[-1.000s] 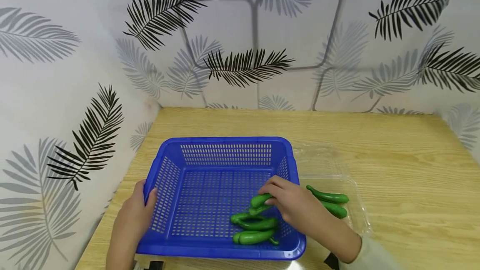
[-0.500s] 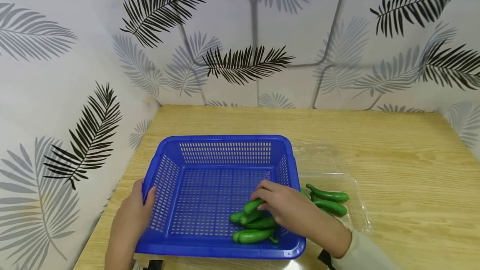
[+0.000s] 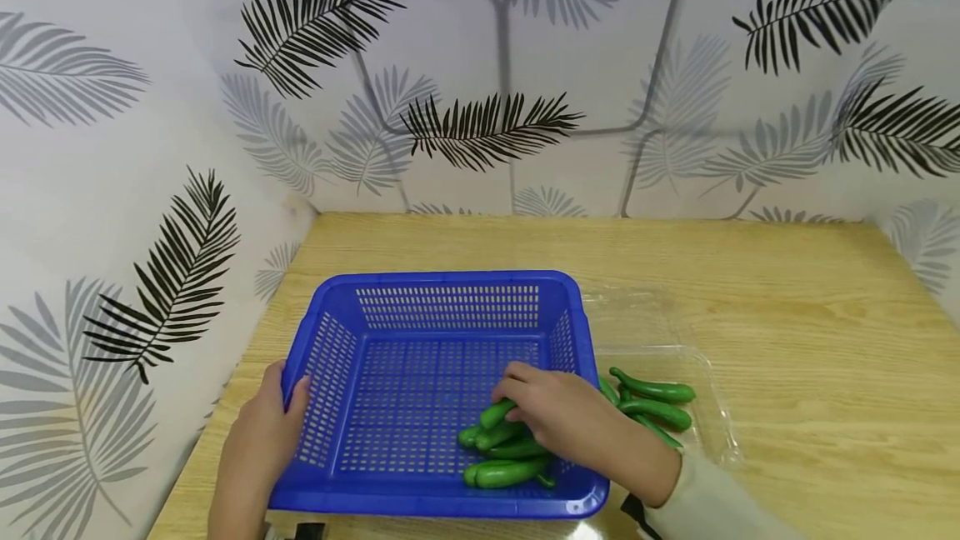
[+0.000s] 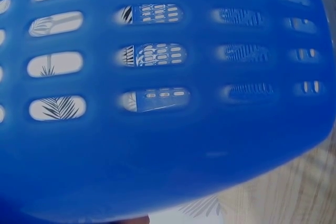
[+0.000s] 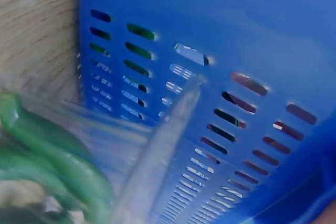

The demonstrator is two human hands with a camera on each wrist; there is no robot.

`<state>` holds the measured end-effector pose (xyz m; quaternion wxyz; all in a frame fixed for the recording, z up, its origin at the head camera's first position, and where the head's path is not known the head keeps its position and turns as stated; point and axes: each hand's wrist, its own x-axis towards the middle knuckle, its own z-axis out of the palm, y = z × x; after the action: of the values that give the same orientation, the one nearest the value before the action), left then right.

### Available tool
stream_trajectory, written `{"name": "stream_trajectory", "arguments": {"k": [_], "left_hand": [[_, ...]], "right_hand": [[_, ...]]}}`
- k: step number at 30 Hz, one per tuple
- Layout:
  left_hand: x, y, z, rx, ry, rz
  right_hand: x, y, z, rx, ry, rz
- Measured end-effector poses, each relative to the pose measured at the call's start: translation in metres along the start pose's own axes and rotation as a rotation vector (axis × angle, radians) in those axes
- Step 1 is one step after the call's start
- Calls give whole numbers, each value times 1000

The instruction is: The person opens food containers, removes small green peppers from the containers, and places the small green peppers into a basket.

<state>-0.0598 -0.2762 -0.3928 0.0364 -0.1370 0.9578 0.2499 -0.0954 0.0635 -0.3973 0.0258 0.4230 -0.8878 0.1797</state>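
Note:
My left hand [image 3: 258,432] grips the left rim of a blue plastic basket [image 3: 442,502], thumb over the inside and fingers outside. In the left wrist view the basket's slotted wall [image 4: 157,145] fills most of the picture. Inside the basket's near right part, my right hand [image 3: 551,411] pinches a green pepper [image 3: 495,414], its far end covered by the hand. That pepper lies low against several others, among them a pepper [image 3: 510,473] near the front wall. The right wrist view looks at the basket's outer side wall [image 5: 210,19]; the right fingers are mostly out of sight there.
Right beside the basket lies an open clear plastic box [image 3: 716,398], its lid [image 3: 633,315] folded back. It holds several green peppers [image 3: 660,391]. The wooden table [image 3: 810,340] meets a leaf-patterned wall [image 3: 570,65] behind and at the left.
My right hand has shifted a little left and down with its pepper, bringing it onto the others in the basket. More of the box's peppers show now. The left hand keeps its hold.

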Motion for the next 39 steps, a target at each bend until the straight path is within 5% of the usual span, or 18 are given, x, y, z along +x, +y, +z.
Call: {"name": "stream_trajectory", "arguments": {"k": [25,31,39], "left_hand": [[0,0,1,5,-5,-13],[1,-1,1,2,-5,-13],[1,0,0,7,-3,-7]], "right_hand": [[14,-5,5,-136,-156,68],[12,-6,4,-162,-119,50],[5,-6,-1,-106,35,-1]]}}
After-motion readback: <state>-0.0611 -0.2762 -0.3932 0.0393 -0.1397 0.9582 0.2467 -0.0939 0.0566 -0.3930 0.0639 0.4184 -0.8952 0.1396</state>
